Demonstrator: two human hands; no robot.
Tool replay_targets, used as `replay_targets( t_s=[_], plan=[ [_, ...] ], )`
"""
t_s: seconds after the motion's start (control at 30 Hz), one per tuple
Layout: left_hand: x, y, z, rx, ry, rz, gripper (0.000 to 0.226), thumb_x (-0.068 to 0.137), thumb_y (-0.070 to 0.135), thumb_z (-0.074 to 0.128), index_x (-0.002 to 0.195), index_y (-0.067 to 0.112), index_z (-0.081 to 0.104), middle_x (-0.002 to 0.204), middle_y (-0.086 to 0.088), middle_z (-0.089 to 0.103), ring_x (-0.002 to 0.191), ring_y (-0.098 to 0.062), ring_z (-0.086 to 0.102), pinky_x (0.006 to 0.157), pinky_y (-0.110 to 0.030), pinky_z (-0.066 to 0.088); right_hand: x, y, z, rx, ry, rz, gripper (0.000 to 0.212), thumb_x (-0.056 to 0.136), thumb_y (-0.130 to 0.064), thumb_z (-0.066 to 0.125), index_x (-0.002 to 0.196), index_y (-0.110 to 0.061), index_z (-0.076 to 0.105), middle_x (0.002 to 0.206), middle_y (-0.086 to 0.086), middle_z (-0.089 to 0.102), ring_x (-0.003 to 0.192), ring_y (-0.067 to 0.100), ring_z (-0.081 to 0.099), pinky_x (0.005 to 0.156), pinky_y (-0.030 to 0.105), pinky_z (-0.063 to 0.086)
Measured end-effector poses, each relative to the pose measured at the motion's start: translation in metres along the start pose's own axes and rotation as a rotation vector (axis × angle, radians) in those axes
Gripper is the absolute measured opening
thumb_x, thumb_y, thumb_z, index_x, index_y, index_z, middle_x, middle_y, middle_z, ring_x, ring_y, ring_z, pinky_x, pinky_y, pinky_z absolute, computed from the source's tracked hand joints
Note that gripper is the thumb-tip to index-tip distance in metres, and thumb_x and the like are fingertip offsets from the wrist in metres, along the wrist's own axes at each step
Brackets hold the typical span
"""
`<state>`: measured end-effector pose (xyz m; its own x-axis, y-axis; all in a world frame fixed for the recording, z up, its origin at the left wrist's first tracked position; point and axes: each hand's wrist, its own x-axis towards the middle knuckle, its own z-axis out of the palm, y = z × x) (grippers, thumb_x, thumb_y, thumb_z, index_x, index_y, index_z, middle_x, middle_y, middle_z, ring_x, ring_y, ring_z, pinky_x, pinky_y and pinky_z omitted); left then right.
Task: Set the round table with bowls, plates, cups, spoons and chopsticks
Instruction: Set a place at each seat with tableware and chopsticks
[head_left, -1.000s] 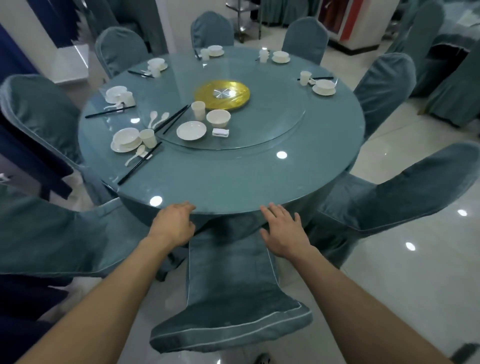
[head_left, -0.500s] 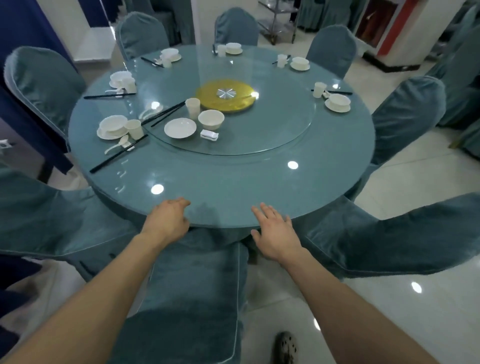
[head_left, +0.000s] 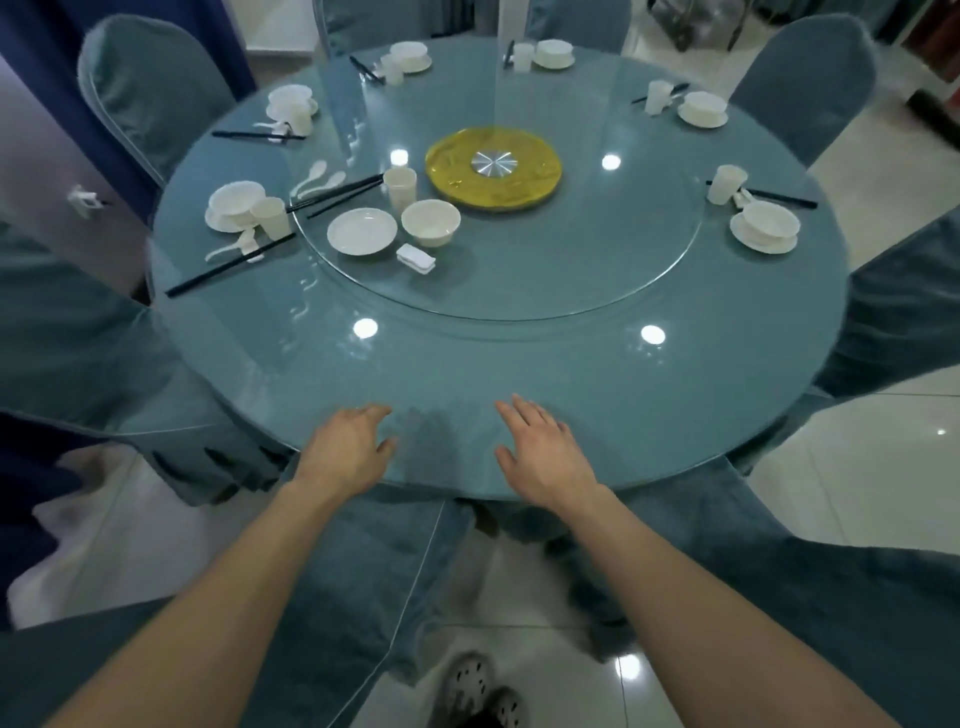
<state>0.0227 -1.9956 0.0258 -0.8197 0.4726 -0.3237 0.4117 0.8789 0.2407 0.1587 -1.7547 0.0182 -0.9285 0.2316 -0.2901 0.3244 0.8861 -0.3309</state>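
Reaching over the near edge of the round table (head_left: 519, 374), I have both hands empty: my left hand (head_left: 349, 451) and right hand (head_left: 540, 451) are flat with fingers loosely spread, on the glass or just above it; I cannot tell which. No setting lies at the near edge. The loose set for it, I judge, sits on the left part of the glass turntable (head_left: 571, 270): a plate (head_left: 362, 232), a bowl (head_left: 430, 222) just beside it, a cup (head_left: 400, 186) behind, and chopsticks (head_left: 337, 193) and spoons (head_left: 317, 174) toward the left edge. Finished settings (head_left: 763, 227) ring the left, far and right edges.

The reach is my worry. Those pieces are well apart from my hands, and a covered chair (head_left: 363, 571) stands between me and the table, so leaning in could drag a forearm over the glass. Turning the turntable looks safer, yet a quick shove could slide the cup or roll the chopsticks into the setting at the left edge.
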Motion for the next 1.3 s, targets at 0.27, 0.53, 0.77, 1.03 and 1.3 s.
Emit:
replay_targets(
  t_s=[0.27, 0.53, 0.77, 1.03, 1.3],
  plan=[
    [0.081, 0.026, 0.028, -0.039, -0.064, -0.138, 0.068, 0.101, 0.055, 0.064, 0.162, 0.033, 0.043, 0.17, -0.013, 0.037, 0.155, -0.032, 0.037, 0.124, -0.049, 0.036, 0.088, 0.04, -0.017, -0.03, 0.005, -0.108, 0.066, 0.108, -0.033, 0.049, 0.168, -0.022, 0.023, 0.176, 0.007, 0.019, 0.163, 0.024, 0.016, 0.13, 0.048, 0.021],
    [0.198, 0.058, 0.018, -0.03, -0.145, -0.319, 0.134, 0.066, 0.073, 0.088, 0.17, 0.038, 0.01, 0.175, -0.017, 0.009, 0.163, -0.038, 0.011, 0.126, -0.06, 0.027, 0.212, 0.065, -0.034, -0.061, -0.018, -0.126, 0.067, 0.108, -0.04, 0.05, 0.168, -0.021, 0.025, 0.177, 0.01, 0.016, 0.164, 0.025, 0.011, 0.131, 0.048, 0.018],
    [0.218, 0.058, 0.012, -0.042, -0.191, -0.359, 0.15, 0.05, 0.067, 0.099, 0.17, 0.036, 0.014, 0.176, -0.017, 0.009, 0.16, -0.046, 0.008, 0.125, -0.06, 0.032, 0.306, 0.042, -0.045, -0.125, -0.052, -0.187, 0.074, 0.107, -0.052, 0.049, 0.168, -0.02, 0.023, 0.178, 0.011, 0.009, 0.165, 0.026, 0.004, 0.132, 0.048, 0.012],
    [0.225, 0.057, 0.011, 0.016, -0.196, -0.36, 0.155, 0.048, 0.07, 0.097, 0.17, 0.037, 0.007, 0.177, -0.014, 0.006, 0.162, -0.046, 0.003, 0.124, -0.064, 0.028, 0.339, 0.025, -0.03, -0.229, -0.011, -0.17, 0.094, 0.098, -0.084, 0.029, 0.171, -0.03, 0.008, 0.178, 0.013, -0.003, 0.165, 0.029, -0.007, 0.133, 0.052, 0.003],
    [0.223, 0.061, 0.007, 0.027, -0.203, -0.368, 0.154, 0.053, 0.068, 0.097, 0.17, 0.037, 0.002, 0.178, -0.013, -0.001, 0.163, -0.045, -0.003, 0.126, -0.066, 0.022, 0.336, 0.029, -0.024, -0.228, 0.076, -0.208, 0.096, 0.096, -0.085, 0.03, 0.171, -0.027, 0.016, 0.177, 0.017, 0.006, 0.165, 0.032, 0.0, 0.132, 0.054, 0.007]
  ],
)
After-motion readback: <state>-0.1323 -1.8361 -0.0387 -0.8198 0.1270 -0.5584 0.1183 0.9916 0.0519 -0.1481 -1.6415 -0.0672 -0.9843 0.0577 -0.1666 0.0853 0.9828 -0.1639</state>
